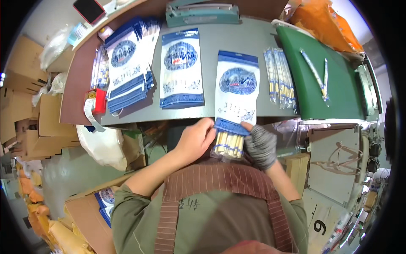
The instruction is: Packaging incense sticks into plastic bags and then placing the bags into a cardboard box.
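The grey worktop (pixel 253 36) is the biggest thing, with a green mat (pixel 342 84) on it. Left of the green mat, past some packs of thin sticks (pixel 280 78), is the white-and-blue bag (pixel 236 99). Its top lies on the worktop and its bottom pokes over the near edge. The bag looks light, thin and floppy, and maybe slippery because it is shiny. The two bottom corners look like good places to hold it.

Also left of the green mat, but closer to the person, a bundle of sticks (pixel 228 146) in clear wrap shows below the bag. It should be light but stiff, and best held around its sides. I cannot tell if its hidden end is inside the bag or under it.

Both arms bend inward. The right grip (pixel 261 146), nearer the green mat, wears a grey glove and holds the bag's bottom right corner, with a bare fingertip on top. The left grip (pixel 194 139), farther from the green mat, is bare and curled small by the other corner. I cannot tell if it pinches the bag.
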A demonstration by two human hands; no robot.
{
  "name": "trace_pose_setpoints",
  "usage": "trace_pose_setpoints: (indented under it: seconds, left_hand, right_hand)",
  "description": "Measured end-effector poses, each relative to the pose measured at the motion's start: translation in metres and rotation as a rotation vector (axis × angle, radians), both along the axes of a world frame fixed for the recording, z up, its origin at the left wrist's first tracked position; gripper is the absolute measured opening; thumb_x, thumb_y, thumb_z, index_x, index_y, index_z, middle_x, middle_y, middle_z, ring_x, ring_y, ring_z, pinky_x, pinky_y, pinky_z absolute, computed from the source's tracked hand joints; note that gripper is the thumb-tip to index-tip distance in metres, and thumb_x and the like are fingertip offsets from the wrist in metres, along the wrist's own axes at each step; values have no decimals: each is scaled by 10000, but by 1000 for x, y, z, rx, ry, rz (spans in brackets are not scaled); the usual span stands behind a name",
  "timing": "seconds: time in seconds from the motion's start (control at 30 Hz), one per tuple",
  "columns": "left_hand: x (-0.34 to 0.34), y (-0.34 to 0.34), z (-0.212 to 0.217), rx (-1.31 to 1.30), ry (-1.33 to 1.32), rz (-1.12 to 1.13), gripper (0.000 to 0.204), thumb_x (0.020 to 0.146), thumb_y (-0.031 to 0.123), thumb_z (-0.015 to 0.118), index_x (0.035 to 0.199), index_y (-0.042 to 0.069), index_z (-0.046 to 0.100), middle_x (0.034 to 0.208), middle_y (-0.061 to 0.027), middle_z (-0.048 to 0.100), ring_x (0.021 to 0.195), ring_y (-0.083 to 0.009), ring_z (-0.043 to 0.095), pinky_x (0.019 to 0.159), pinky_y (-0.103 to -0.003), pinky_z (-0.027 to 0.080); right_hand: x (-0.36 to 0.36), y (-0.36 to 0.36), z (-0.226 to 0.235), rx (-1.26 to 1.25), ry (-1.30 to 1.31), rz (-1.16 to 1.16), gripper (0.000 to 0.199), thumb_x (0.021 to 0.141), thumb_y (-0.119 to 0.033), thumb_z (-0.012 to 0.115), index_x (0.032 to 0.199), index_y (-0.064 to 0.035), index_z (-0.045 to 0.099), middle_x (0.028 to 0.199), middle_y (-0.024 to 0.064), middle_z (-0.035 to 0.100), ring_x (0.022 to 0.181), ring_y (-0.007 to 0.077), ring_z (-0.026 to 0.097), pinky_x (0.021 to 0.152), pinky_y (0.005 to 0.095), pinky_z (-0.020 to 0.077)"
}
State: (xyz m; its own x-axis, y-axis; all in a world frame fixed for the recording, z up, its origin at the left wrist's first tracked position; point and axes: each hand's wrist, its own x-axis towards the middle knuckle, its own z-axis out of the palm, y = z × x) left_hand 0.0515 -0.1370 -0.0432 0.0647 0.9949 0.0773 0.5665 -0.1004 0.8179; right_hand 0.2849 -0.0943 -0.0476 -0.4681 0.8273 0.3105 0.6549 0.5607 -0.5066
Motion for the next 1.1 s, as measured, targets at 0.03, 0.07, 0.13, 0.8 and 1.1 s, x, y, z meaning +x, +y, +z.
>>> trace_pose_setpoints:
  seconds: [0.03, 0.07, 0.13, 0.8, 1.1]
  left_hand:
    - [-6, 15, 28, 74, -45, -3, 72, 876, 99, 591, 885, 41, 549, 755, -76, 580, 655, -210, 606, 579, -290, 445]
    - [-12, 26, 68, 138, -96, 1, 71, 888, 102, 584, 877, 41, 551, 725, -43, 588, 646, -159, 609, 567, -266, 430]
    - [-15, 46, 156, 52, -342, -6, 103, 884, 112, 583, 859, 16, 553, 707, -36, 618, 616, -108, 575, 556, -263, 439]
    - [-104, 117, 195, 788, 393, -233, 81, 834, 33, 555, 898, 2, 592, 799, -134, 641, 675, -239, 624, 576, -312, 479]
    - [-64, 141, 58, -53, 512, -535, 350, 882, 320, 591, 1061, 20, 593, 1032, -136, 613, 955, -294, 602, 823, -397, 476]
  right_hand:
    - [-5, 16, 29, -49, 251, -27, 247, 807, -123, 627, 1042, -111, 703, 912, 105, 709, 761, 225, 680, 713, 329, 534]
    - [-7, 33, 65, -37, 356, 11, 264, 804, -81, 614, 1056, -58, 689, 958, 84, 713, 837, 173, 662, 778, 308, 520]
    - [-10, 59, 129, 221, 478, 64, 291, 884, -253, 639, 1076, -39, 687, 752, 21, 663, 589, 91, 567, 569, 236, 470]
    - [-86, 140, 148, 31, 436, 287, 251, 895, -137, 633, 1139, -105, 683, 724, 3, 612, 649, 60, 552, 620, 207, 486]
    - [12, 193, -10, 175, -677, -502, 749, 850, -431, 603, 1427, -38, 332, 1443, 254, 336, 1259, 391, 426, 1021, 434, 398]
